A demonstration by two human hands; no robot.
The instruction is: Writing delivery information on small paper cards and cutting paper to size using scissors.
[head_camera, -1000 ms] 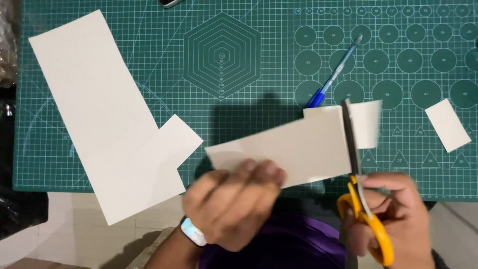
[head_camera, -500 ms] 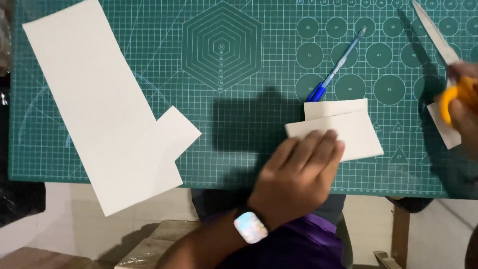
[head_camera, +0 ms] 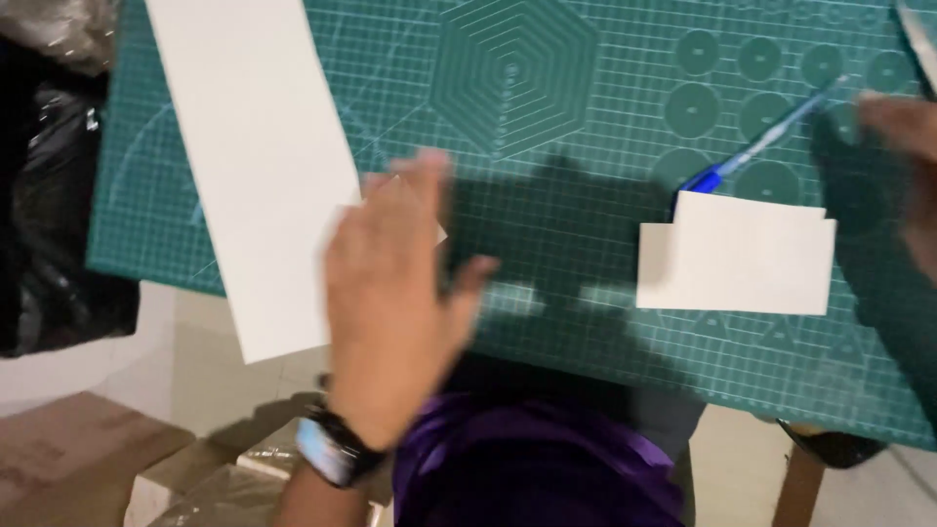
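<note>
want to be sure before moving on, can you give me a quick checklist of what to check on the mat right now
1. Left hand empty: ok, open palm, blurred, over the lower edge of the large white sheet.
2. Right hand empty: cannot tell, only part of it shows at the frame's right edge.
3. Cut white pieces lying flat on the green cutting mat: ok, two overlapping, no hand on them.
4. Blue pen clear of the pieces: not ok, its lower end meets the top edge of the pieces.
5. Large sheet fully on the mat: not ok, its lower end hangs past the mat's edge.
</note>
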